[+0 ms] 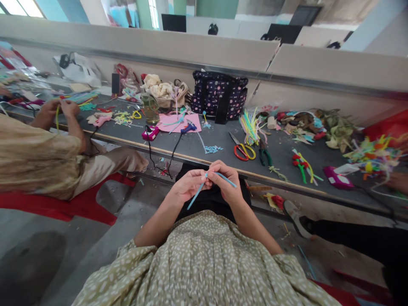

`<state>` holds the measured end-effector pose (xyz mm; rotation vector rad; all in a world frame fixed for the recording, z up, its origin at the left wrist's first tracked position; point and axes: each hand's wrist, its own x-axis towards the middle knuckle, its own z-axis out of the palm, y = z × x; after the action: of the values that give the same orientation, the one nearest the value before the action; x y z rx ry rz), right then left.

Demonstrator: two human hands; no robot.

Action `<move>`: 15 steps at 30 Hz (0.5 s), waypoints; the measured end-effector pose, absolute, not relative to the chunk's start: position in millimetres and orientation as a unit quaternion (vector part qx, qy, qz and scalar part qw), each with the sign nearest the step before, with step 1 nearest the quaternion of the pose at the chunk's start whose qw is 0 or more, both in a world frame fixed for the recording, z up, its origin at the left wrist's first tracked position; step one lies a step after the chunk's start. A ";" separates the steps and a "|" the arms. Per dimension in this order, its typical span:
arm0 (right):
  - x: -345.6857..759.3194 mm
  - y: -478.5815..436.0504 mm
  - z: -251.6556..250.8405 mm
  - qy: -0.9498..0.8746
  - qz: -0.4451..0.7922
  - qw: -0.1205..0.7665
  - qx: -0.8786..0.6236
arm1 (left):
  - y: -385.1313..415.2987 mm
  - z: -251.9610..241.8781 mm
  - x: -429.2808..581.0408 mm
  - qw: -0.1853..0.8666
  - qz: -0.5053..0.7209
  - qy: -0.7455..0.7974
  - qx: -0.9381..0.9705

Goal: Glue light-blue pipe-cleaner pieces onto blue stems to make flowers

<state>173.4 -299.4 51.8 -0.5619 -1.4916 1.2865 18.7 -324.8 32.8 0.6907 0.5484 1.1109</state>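
Observation:
A light-blue pipe cleaner (195,196) is bent between my two hands above my lap, just in front of the table edge. My left hand (190,185) pinches it near the bend, with one end sticking out downward. From the other side my right hand (228,183) grips it, its fingers closed, while the second end points out to the right. My fingertips hide part of the bend. On the table ahead lie small blue cut pieces (213,149), a blue glue gun (188,127) by a pink sheet (170,120), and red-and-yellow scissors (245,152).
Green-handled pliers (265,156) and a bundle of pipe cleaners (251,127) lie to the right. A glass jug (149,109) and a dotted bag (219,94) stand further back. A co-worker (41,144) sits on the left; another person's leg (350,238) extends in on the right.

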 end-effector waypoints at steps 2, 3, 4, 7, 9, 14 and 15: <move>174.1 -301.1 53.1 -0.641 0.494 0.534 -0.243 | -326.0 34.2 20.6 0.738 0.534 0.261 0.321; 174.6 -302.0 54.0 -0.653 0.467 0.542 -0.248 | -326.8 35.1 21.7 0.725 0.547 0.266 0.323; 175.2 -303.0 54.8 -0.665 0.437 0.550 -0.253 | -327.8 36.1 22.9 0.712 0.560 0.271 0.326; 177.0 -305.0 57.0 -0.696 0.358 0.567 -0.258 | -330.9 39.1 26.2 0.677 0.589 0.280 0.342; 177.9 -305.4 57.4 -0.712 0.320 0.572 -0.251 | -332.5 41.1 28.0 0.661 0.602 0.282 0.349; 178.2 -305.2 56.2 -0.740 0.260 0.571 -0.244 | -335.2 45.0 30.7 0.643 0.620 0.287 0.348; 178.3 -305.3 56.2 -0.742 0.253 0.570 -0.246 | -335.7 45.8 31.1 0.636 0.625 0.287 0.350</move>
<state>178.3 -305.3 56.2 -0.5771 -1.7415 0.5948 31.1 -335.7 45.8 0.7993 0.6550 1.4276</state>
